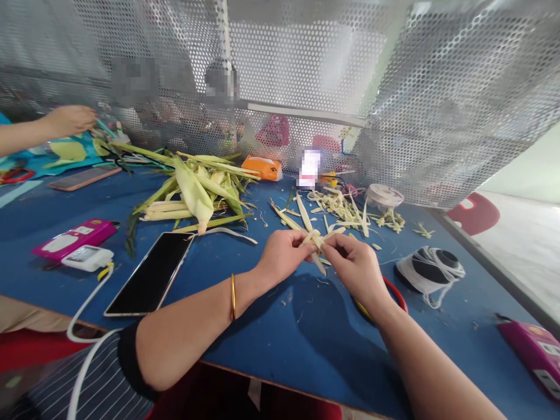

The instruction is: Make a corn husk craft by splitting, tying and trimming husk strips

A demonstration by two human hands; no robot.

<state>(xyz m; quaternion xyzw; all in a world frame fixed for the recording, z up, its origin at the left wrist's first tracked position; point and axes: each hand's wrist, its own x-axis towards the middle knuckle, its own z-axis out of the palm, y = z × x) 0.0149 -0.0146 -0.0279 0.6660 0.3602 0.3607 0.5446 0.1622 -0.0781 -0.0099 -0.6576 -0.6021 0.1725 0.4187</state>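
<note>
My left hand point(284, 254) and my right hand point(356, 265) meet above the blue table point(271, 326). Both pinch a small folded piece of pale leaf strips point(315, 238), whose pointed ends stick out below and up to the left. A gold bangle circles my left wrist. Under my right wrist lies a red ring-shaped thing point(396, 291), partly hidden. A pile of green and yellow leaves point(196, 189) lies to the left of my hands, and cut pale strips point(345, 210) are scattered behind them.
A black phone point(151, 271) lies near my left forearm, beside a white power bank point(87, 258) with a cable and a pink device point(74, 238). A spool of white string point(431, 268) sits to the right. Another person's hand point(70, 119) works at far left. Perforated metal screen stands behind.
</note>
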